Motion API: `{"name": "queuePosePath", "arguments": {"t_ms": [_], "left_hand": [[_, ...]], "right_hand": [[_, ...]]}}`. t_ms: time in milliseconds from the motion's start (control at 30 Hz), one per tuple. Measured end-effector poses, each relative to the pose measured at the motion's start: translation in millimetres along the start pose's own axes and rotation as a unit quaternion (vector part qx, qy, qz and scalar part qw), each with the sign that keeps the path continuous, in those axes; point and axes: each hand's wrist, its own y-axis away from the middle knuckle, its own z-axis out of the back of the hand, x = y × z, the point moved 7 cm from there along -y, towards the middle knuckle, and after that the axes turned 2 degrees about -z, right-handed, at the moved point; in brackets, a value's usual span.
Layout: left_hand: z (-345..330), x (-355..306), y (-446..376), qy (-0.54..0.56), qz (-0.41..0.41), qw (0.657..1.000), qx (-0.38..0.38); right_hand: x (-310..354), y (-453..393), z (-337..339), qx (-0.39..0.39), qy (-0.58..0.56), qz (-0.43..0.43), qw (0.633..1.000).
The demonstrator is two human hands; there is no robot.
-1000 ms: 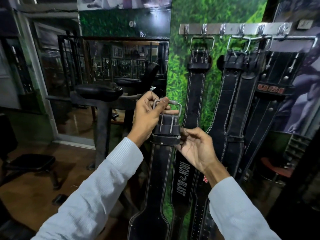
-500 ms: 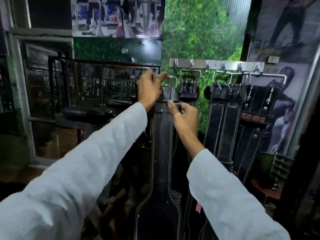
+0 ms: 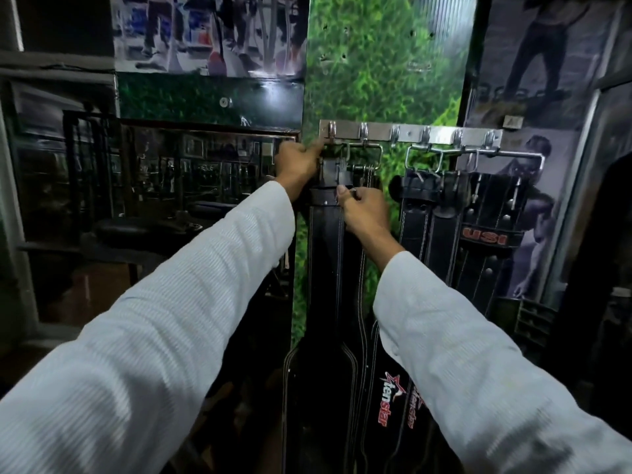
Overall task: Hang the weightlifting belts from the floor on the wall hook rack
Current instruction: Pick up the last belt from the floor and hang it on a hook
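From the head camera, your left hand (image 3: 298, 163) is up at the left end of the hook rack (image 3: 410, 134), fingers curled around the top of the black belt (image 3: 325, 254) at its metal buckle (image 3: 337, 158), with the forefinger stretched toward the leftmost hook (image 3: 331, 131). The buckle sits right at that hook; whether it is already seated on it you cannot tell, since your fingers cover the join.

Your right hand (image 3: 364, 213) is lower, just under the buckle, pinching the belt's right edge between thumb and curled fingers. The belt hangs straight down from your hands against the green wall panel (image 3: 386, 73), its wide lower part reaching the bottom of the view.

Just behind it to the right, a second belt (image 3: 367, 179) hangs from the next hook, with red and white lettering low down. Further right, well apart from your hands, more belts (image 3: 455, 213) hang crowded together, one with a red USI label (image 3: 485, 236). A dark mirror (image 3: 191, 179) fills the wall on the left.
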Motion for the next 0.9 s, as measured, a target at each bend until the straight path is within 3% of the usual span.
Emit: {"name": "queuePosePath", "arguments": {"t_ms": [200, 267, 500, 667, 733, 800, 900], "left_hand": [[-10.4, 32.4, 46.6, 0.104, 0.007, 0.985, 0.139], [-11.8, 51.0, 60.9, 0.154, 0.011, 0.977, 0.146], [-4.5, 90.1, 100.5, 0.161, 0.055, 0.979, 0.111], [2.5, 96.5, 139.4, 0.126, 0.043, 0.978, 0.159], [4.2, 108.0, 155.4, 0.125, 0.044, 0.979, 0.156], [12.7, 109.8, 164.2, 0.123, 0.056, 0.980, 0.145], [17.0, 112.1, 193.0, 0.122, 0.077, 0.972, 0.185]], "right_hand": [[-18.8, 29.6, -26.3, 0.152, -0.046, -0.004, 0.987], [-31.1, 53.8, -33.7, 0.190, -0.051, 0.004, 0.980], [-46.8, 72.6, -25.0, 0.089, -0.046, 0.027, 0.995], [-93.0, 110.3, -40.7, 0.184, -0.034, -0.017, 0.982], [-122.6, 122.7, -43.2, 0.178, -0.056, -0.034, 0.982], [-114.0, 139.5, -34.7, 0.191, -0.061, -0.045, 0.979], [-114.1, 166.6, -24.1, 0.222, -0.037, -0.057, 0.973]]}}
